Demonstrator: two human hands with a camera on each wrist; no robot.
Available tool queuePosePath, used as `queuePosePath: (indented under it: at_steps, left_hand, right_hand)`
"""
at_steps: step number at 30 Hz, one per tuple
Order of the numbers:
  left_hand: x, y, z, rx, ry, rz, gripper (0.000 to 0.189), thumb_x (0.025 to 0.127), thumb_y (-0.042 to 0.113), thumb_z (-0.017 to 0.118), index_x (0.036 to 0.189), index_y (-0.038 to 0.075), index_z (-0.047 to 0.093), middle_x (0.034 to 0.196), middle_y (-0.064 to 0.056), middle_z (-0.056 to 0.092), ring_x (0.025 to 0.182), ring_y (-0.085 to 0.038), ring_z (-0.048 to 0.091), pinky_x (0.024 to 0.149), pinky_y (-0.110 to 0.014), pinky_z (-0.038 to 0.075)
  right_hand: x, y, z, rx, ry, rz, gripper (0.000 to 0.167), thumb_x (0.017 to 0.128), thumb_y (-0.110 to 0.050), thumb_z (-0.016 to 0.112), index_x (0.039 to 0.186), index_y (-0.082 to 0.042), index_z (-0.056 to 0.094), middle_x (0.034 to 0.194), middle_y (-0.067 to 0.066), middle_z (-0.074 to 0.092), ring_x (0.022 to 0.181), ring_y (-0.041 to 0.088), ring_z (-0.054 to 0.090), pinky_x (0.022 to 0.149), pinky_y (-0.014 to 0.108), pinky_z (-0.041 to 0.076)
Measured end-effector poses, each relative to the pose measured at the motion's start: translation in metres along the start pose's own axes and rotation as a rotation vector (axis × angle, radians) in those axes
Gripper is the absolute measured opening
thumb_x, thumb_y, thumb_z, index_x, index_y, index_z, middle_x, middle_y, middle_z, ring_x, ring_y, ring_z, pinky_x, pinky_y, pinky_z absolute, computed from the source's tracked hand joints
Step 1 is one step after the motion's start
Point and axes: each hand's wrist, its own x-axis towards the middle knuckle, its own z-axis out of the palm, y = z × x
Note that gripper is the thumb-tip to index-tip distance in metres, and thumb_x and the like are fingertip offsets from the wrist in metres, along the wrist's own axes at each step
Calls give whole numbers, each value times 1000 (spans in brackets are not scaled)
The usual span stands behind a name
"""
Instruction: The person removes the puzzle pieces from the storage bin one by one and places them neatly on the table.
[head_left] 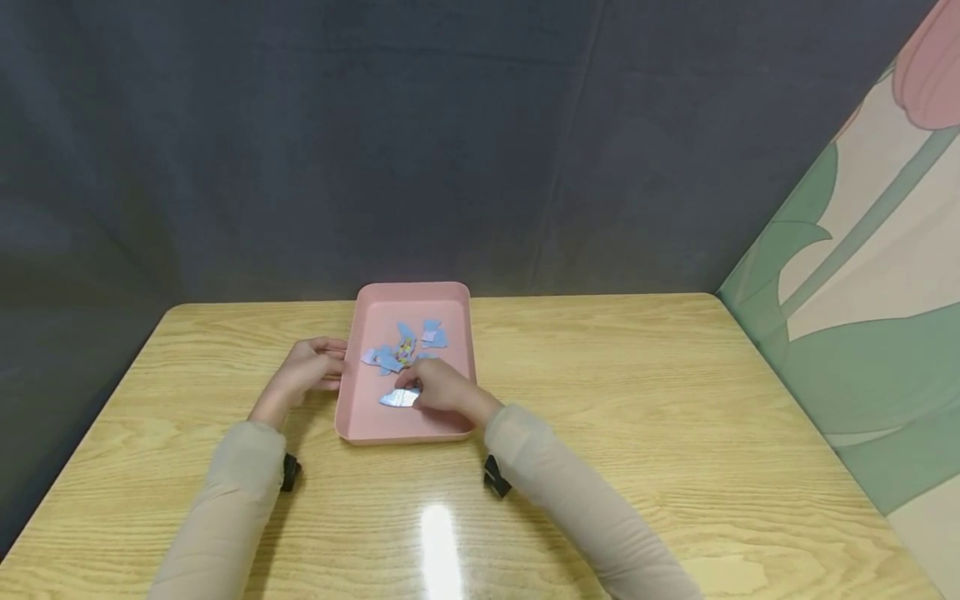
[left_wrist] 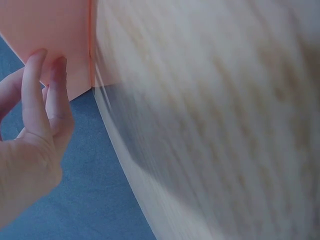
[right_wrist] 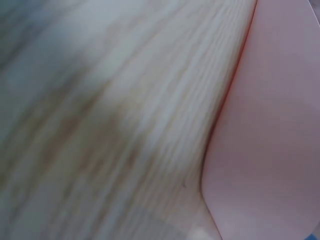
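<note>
A pink tray (head_left: 378, 423) on the wooden table holds several flat cut-out pieces in light blue and lilac. My left hand (head_left: 307, 367) is at the tray's left side, its fingertips against the outer wall; the left wrist view shows those fingers (left_wrist: 59, 97) only slightly bent. Over the near part of the tray, my right hand (head_left: 442, 387) pinches the right end of a shiny silver-blue piece (head_left: 397, 398). Just beyond it lie a multicoloured spotted piece (head_left: 405, 350), a blue-and-lilac piece (head_left: 384, 358) and a blue piece (head_left: 435, 335). The right wrist view has no fingers in it.
The wood-grain table (head_left: 615, 383) extends to both sides of the tray. Behind it hangs a dark curtain (head_left: 450, 150). A wall with a painted flower pattern (head_left: 870, 317) stands at the right. Black wrist devices (head_left: 497, 477) sit under the sleeves.
</note>
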Motion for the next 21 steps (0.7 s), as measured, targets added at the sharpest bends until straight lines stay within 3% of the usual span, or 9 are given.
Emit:
queuePosePath:
  at_steps: [4, 13, 21]
  left_hand:
    - [0, -1, 1, 4, 4, 1, 52, 90, 6, 54, 138, -9, 40, 135, -30, 48, 78, -2, 62, 68, -20, 56]
    - [0, -1, 1, 15, 4, 3, 51, 90, 6, 54, 137, -8, 40, 132, -29, 50, 78, -2, 62, 68, -20, 56]
    - [1, -2, 1, 33, 2, 3, 50, 91, 7, 54, 138, -7, 40, 132, -29, 50, 79, -3, 63, 68, -20, 56]
  right_hand:
    - [0, 0, 1, 18, 12, 20, 31, 75, 7, 72, 105, -1, 71, 104, 10, 72, 98, 20, 63, 86, 22, 50]
    - [-3, 2, -3, 104, 21, 56, 12, 82, 2, 67, 92, -4, 71, 89, 9, 69, 80, 10, 56, 73, 15, 45]
    - [-7, 10, -17, 348, 44, 132, 17, 89, -3, 63, 104, 0, 69, 96, 16, 70, 64, 8, 54, 57, 18, 47]
